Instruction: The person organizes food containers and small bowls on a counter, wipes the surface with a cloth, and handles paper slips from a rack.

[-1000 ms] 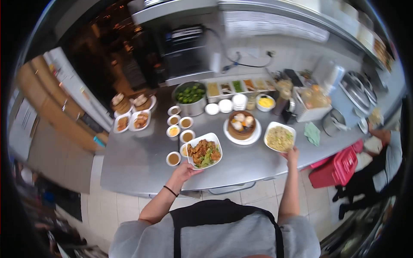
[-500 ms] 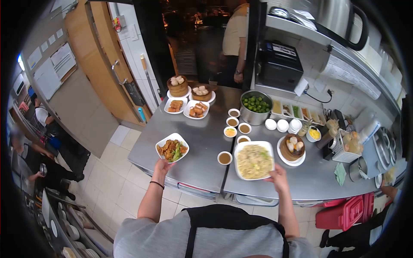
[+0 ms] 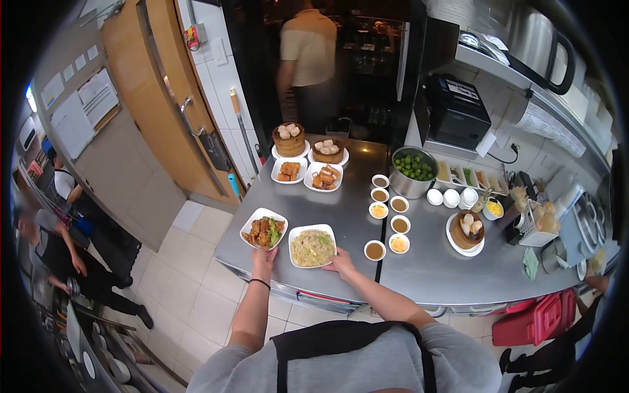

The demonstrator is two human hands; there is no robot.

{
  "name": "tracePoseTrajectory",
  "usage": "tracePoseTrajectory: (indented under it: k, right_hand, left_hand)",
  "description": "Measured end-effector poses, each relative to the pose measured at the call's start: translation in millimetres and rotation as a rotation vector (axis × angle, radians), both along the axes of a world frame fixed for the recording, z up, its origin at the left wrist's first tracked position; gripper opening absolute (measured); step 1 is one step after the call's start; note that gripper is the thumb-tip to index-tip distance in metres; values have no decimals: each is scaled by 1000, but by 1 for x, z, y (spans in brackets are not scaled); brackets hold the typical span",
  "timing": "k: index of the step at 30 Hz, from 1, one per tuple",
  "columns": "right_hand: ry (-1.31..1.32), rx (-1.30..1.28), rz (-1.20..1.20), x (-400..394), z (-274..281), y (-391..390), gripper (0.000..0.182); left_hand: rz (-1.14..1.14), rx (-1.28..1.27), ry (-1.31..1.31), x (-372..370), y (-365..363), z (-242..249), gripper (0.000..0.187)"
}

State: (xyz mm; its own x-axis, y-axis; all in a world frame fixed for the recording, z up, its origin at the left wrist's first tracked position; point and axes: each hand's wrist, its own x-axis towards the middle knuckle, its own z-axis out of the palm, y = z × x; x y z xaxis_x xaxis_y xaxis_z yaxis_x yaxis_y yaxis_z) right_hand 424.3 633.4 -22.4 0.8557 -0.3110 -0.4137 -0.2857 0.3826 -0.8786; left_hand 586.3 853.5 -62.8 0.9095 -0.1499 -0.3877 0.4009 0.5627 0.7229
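My left hand grips the front edge of a square white dish holding browned meat pieces and green leaves. To its right, my right hand holds the lower right corner of another square white dish, filled with fried rice. The two dishes are side by side at the front of the left steel counter, a small gap between them. Both sets of fingers are closed at the rims, partly hidden beneath. Small cups of brown sauce stand to the right of the rice.
Bamboo steamers of dumplings and two dishes of fried pieces stand at the back. A pot of limes, white cups and another steamer are on the right. Co-workers stand at left; a person is beyond the hatch.
My right hand has moved the fried rice dish left, from the right counter to beside the meat dish. My left hand stays on its dish. The person beyond the hatch has shifted left.
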Motion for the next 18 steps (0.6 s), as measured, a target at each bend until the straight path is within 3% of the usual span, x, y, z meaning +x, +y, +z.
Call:
tracePoseTrajectory:
  k: [3, 5, 6, 8, 10, 11, 13, 14, 15, 16, 18]
  right_hand:
    - [-49, 105, -10, 27, -13, -5, 33]
    - [-8, -179, 158, 38, -26, -25, 31]
    - [-5, -180, 153, 35, -23, -35, 31]
    - [-162, -601, 15, 16, -4, -63, 30]
    - [-380, -576, -233, -14, 16, -102, 27]
    - [-353, -440, -376, -35, 30, -126, 23]
    - [-427, -882, -746, -84, 47, -181, 24]
    - [-438, -627, -930, -106, 65, -199, 26]
    - [-223, -1081, -1062, -136, 74, -222, 28]
    - [-276, -1102, -1266, -160, 67, -250, 29]
    - [39, -1073, -1541, -219, 0, -328, 33]
  left_hand:
    - [21, 66, 31, -2, -13, 8, 63]
    - [21, 136, 65, -9, -16, 12, 66]
    - [29, 159, 64, -12, -17, 14, 70]
    - [35, 175, 66, -17, -18, 18, 75]
    - [58, 165, 1, -24, -17, 18, 64]
    - [58, 161, 7, -25, -15, 16, 64]
    - [-7, 160, -104, -27, -12, 11, 67]
    - [-9, 159, -99, -28, -10, 7, 67]
    - [-28, 135, -146, -29, -8, 5, 66]
    - [-50, 112, -191, -30, -7, 2, 65]
    - [-45, 94, -179, -30, -6, 1, 66]
